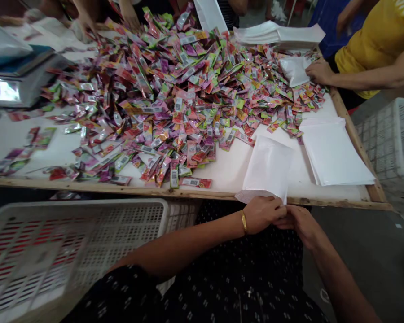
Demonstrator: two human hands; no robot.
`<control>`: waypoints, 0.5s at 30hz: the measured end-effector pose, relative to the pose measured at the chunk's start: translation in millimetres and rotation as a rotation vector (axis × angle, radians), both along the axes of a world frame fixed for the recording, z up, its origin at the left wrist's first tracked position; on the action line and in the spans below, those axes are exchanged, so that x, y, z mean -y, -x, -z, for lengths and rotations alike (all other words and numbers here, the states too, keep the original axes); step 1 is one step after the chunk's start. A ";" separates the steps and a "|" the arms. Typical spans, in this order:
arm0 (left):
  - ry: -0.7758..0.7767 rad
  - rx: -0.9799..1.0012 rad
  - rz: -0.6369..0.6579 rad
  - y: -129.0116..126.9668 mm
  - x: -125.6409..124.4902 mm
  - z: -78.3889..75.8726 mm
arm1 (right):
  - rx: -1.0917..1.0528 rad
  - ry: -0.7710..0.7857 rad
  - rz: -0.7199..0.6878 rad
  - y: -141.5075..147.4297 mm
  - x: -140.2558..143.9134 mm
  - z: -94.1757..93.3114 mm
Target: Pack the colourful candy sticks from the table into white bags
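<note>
Head view: your left hand (263, 214), the nearer, pinches the near end of the white bag (268, 163), which reaches away from you over the desk (227, 168), long axis leaning slightly right; how far your right hand (301, 222) closes beside it you cannot tell

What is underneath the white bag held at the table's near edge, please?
Beside the white bag, the white tabletop and wooden rim show; whatever lies directly beneath the bag is covered and cannot be seen.

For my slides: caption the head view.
Left hand and right hand meet at a white bag beside heaped printed sachets.
</note>
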State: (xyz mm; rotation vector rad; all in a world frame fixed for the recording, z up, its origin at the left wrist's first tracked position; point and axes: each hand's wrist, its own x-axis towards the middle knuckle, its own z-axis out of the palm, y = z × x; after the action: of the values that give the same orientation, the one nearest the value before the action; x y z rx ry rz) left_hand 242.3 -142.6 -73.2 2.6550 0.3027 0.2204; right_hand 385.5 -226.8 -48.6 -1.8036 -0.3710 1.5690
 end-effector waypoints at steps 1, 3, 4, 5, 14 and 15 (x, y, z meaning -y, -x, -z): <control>-0.018 0.000 0.027 -0.1 0.0 -0.4 | -0.003 0.004 -0.018 -1.5 -0.2 -0.5; -0.020 -0.009 0.042 -0.5 0.8 -0.5 | -0.013 0.010 -0.043 -4.0 -0.3 -0.3; -0.012 -0.013 0.039 -1.1 1.8 -0.3 | -0.020 0.014 -0.054 -5.1 -0.2 0.1; -0.002 -0.012 0.028 -1.8 3.3 0.2 | -0.030 0.019 -0.067 -6.1 -0.2 0.3; -0.040 0.084 -0.024 -0.7 7.9 7.1 | -0.088 0.140 -0.143 -14.1 -1.9 -7.4; -0.047 0.086 -0.002 -1.3 7.0 7.1 | -0.100 0.137 -0.150 -14.2 -2.5 -8.4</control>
State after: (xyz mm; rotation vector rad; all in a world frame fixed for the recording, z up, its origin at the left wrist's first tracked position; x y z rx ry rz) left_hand 243.5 -149.6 -80.3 2.6822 0.2758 0.3451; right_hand 399.8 -224.3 -40.1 -1.8267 -0.3662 1.8206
